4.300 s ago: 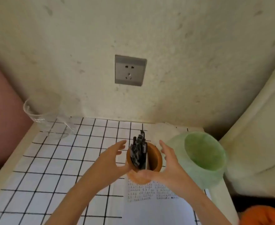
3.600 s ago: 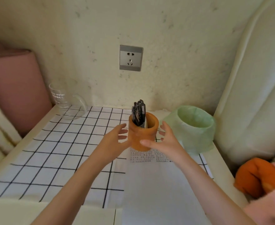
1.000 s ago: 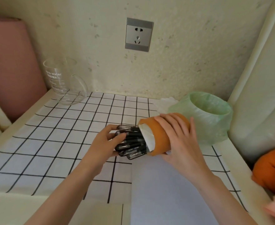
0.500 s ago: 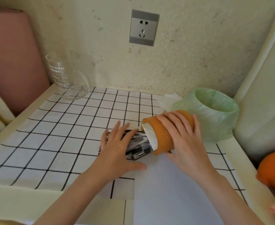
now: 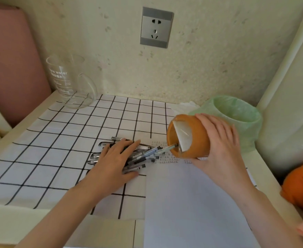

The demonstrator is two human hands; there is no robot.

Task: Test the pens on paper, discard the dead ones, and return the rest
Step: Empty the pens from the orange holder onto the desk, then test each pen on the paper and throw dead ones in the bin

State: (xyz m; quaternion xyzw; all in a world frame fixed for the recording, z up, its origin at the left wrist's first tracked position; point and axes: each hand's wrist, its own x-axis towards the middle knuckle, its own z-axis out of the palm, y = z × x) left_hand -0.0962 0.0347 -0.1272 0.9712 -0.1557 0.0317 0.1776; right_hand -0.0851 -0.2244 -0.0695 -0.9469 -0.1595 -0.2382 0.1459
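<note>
Looking down from nearest me, the paper (image 5: 191, 203) lies flat on the surface (image 5: 266, 169), blank near me with rows of small marks at its far edge. It is loose, so a careless sweep could drag it off the cloth (image 5: 57, 149).

Just past it, my left hand (image 5: 115, 161) lies flat, fingers straight, on the pile of pens (image 5: 140, 155). The pile rests on the cloth at the paper's left edge, with a few tips over the marked rows. They are round and loosely heaped. If I lift that hand carelessly, I judge some may roll across the cloth toward the near edge and off.

One pen (image 5: 156, 150) bridges the heap and the mouth of the cup (image 5: 199, 138), its end inside against a white liner (image 5: 182, 133). My right hand (image 5: 220, 145) is wrapped round the cup, holding it tipped on its side over the paper's far edge. Whether it touches the sheet I cannot tell. Pulling the cup away fast could flick that pen, and the liner looks as if it could slide out too.

Beyond, the bin (image 5: 236, 119) with its green bag sits just behind my right hand. A pen flung that way would land among the discards untested. Farther left the glass jug (image 5: 68, 83) stands well apart by the wall (image 5: 209, 59), unlikely to be hit.
</note>
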